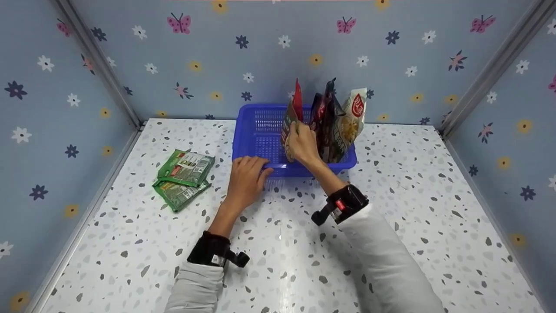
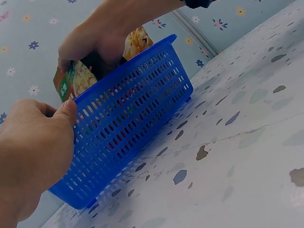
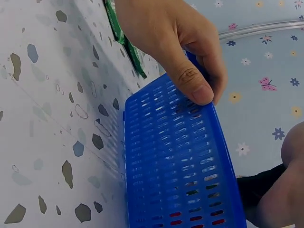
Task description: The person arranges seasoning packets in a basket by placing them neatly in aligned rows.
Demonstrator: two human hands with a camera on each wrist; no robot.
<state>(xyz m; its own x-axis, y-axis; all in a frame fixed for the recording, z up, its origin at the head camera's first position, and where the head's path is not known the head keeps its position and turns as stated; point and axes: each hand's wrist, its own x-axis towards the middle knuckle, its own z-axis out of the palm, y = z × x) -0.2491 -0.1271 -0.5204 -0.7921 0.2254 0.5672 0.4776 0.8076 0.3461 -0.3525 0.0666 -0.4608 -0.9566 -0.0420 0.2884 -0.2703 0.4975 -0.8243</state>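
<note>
A blue plastic basket (image 1: 295, 170) with slotted walls stands near the back of the table. My left hand (image 1: 246, 182) grips its front rim close to the left corner, thumb outside in the left wrist view. Inside the basket, my right hand (image 1: 302, 143) pinches an upright brown-and-red snack bag (image 1: 287, 126); this bag's green label (image 2: 65, 87) shows in the left wrist view. Dark snack bags (image 1: 326, 115) stand just right of that hand. Furthest right leans a pale-topped snack bag (image 1: 357, 108) with a red logo. The basket's left part shows its bare slotted floor.
Two green packets (image 1: 191, 167) lie overlapping on the speckled table (image 1: 278, 261), left of the basket. A flower-patterned back panel (image 1: 278, 61) rises close behind the basket. Similar side panels with metal corner strips (image 1: 104, 65) enclose the table.
</note>
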